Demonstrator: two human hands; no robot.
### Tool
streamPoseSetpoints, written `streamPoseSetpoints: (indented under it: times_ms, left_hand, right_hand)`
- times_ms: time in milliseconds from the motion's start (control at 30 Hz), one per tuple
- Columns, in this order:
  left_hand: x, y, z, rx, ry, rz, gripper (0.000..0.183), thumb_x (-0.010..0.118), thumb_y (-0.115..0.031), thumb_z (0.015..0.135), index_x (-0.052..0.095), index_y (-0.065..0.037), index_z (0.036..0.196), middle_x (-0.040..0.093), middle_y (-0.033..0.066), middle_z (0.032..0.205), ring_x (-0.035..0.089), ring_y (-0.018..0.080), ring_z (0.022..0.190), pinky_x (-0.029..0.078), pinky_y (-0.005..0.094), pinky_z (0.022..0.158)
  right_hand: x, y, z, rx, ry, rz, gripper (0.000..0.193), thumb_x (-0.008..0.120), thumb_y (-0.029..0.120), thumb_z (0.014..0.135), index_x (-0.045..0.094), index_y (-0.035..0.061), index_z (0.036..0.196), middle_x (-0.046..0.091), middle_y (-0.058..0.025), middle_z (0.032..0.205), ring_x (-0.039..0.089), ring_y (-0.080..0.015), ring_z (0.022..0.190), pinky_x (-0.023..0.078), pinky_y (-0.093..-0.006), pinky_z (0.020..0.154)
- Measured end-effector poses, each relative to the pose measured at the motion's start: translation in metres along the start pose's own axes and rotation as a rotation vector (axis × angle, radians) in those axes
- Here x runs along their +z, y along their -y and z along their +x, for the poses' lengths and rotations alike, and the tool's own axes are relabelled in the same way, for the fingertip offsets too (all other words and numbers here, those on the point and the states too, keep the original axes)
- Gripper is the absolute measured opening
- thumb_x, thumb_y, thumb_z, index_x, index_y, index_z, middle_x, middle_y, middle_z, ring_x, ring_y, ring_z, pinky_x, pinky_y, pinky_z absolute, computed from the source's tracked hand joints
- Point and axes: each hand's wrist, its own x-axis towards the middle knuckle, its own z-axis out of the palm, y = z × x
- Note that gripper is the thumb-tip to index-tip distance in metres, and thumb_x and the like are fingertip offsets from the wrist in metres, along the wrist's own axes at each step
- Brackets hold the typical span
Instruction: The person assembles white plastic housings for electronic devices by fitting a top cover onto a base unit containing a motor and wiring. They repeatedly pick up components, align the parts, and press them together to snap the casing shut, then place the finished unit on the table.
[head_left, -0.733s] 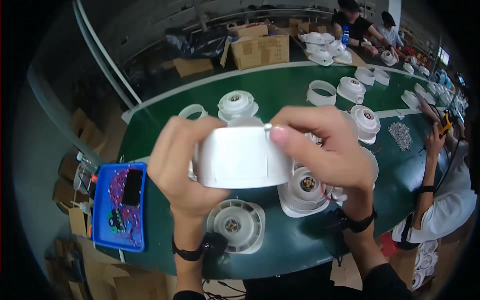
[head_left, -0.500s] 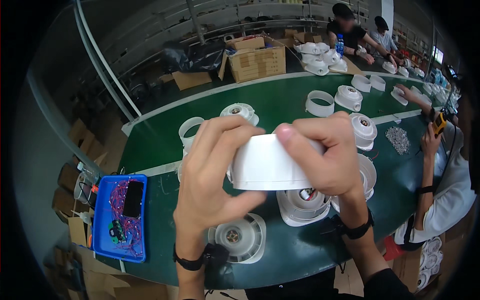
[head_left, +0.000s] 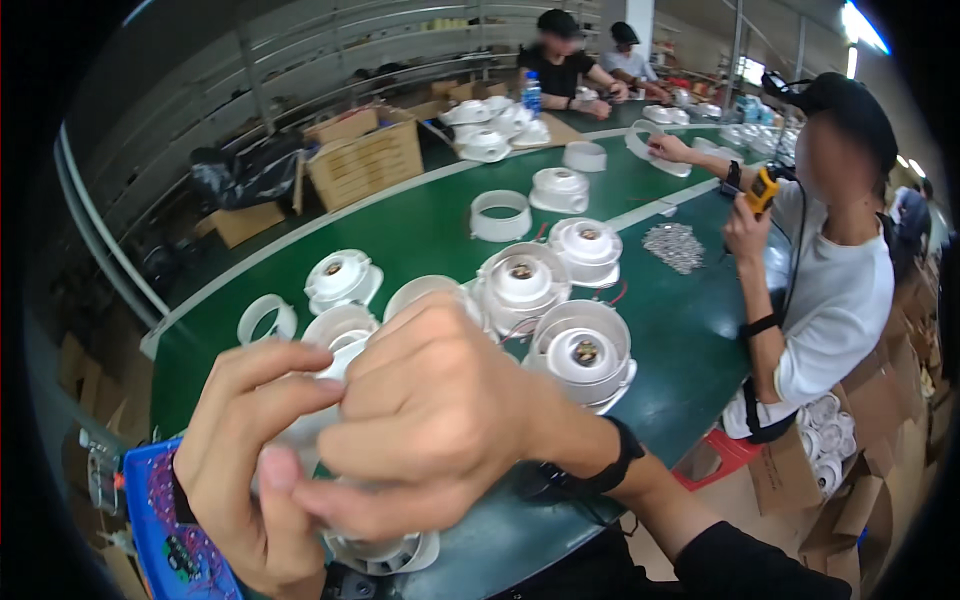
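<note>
Left hand (head_left: 255, 460): fingers bent around a white part (head_left: 302, 424), thumb toward the other hand. Right hand (head_left: 430, 415): curled, knuckles outward, overlapping the left from this side; what it pinches, if anything, I cannot tell. White part: between the two, above the desk (head_left: 690, 330), mostly hidden, likely enclosed from both sides to steady it. Housings (head_left: 584, 340), several: on the desk, open faces up, presumably leaving their cores (head_left: 521, 271) reachable. Rings (head_left: 500, 229): standing separately, perhaps for picking up singly. Metal bits (head_left: 673, 248): one loose heap, seemingly kept from scattering. Tray (head_left: 138, 510), blue: at left, its walls keeping wires (head_left: 163, 495) together. Co-worker (head_left: 840, 275): at right, gripping a yellow tool (head_left: 763, 190).
</note>
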Motion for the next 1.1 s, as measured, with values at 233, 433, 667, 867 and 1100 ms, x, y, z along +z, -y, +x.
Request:
streamPoseSetpoints:
  times_ms: [233,433,667,867,1100]
  left_hand:
    - [0.018,0.016,-0.001,-0.079,-0.154,-0.003,0.045,0.036,-0.029,0.095,0.062,0.008,0.091,0.064,0.0252,0.098,0.064,0.0334,0.09,0.047,0.0394,0.085]
    - [0.035,0.029,-0.007,-0.125,-0.332,-0.253,0.055,0.035,-0.038,0.093,0.061,0.01,0.099,0.063,0.0239,0.102,0.06,0.0314,0.099,0.044,0.0382,0.092]
    - [0.025,0.045,-0.002,-0.204,-0.23,-0.115,0.06,0.039,-0.044,0.092,0.055,0.005,0.122,0.06,0.0202,0.123,0.056,0.0299,0.117,0.042,0.0421,0.101]
    - [0.008,0.052,-0.006,-0.313,0.077,-0.32,0.065,0.067,-0.053,0.079,0.061,0.006,0.104,0.065,0.0166,0.101,0.063,0.0253,0.092,0.048,0.0333,0.08]
    - [-0.002,0.053,0.0,0.121,0.055,0.0,0.033,0.088,-0.025,0.061,0.063,-0.004,0.061,0.063,0.0031,0.064,0.058,0.0195,0.069,0.045,0.0295,0.062]
  right_hand:
    - [0.003,0.001,0.003,0.041,-0.1,-0.118,0.038,0.065,0.023,0.08,0.05,0.0121,0.046,0.043,-0.0054,0.04,0.046,-0.0251,0.035,0.033,-0.0353,0.038]
    - [0.004,-0.002,-0.002,-0.121,-0.179,-0.192,0.025,0.067,0.019,0.075,0.055,0.0111,0.055,0.049,-0.0034,0.047,0.048,-0.0221,0.036,0.035,-0.0335,0.037]
    - [0.008,-0.013,0.002,-0.087,-0.16,-0.012,0.029,0.048,0.0,0.081,0.044,0.0005,0.052,0.045,-0.0049,0.047,0.037,-0.0159,0.039,0.025,-0.0317,0.041]
    - [0.001,-0.017,-0.004,-0.021,-0.141,-0.166,0.03,0.048,-0.002,0.084,0.046,-0.0016,0.054,0.044,-0.0059,0.048,0.034,-0.0155,0.04,0.022,-0.0332,0.043]
    - [-0.009,-0.026,0.0,0.196,-0.361,-0.03,0.031,0.045,0.008,0.095,0.058,-0.0045,0.07,0.059,-0.0097,0.067,0.052,-0.0147,0.059,0.04,-0.0275,0.056]
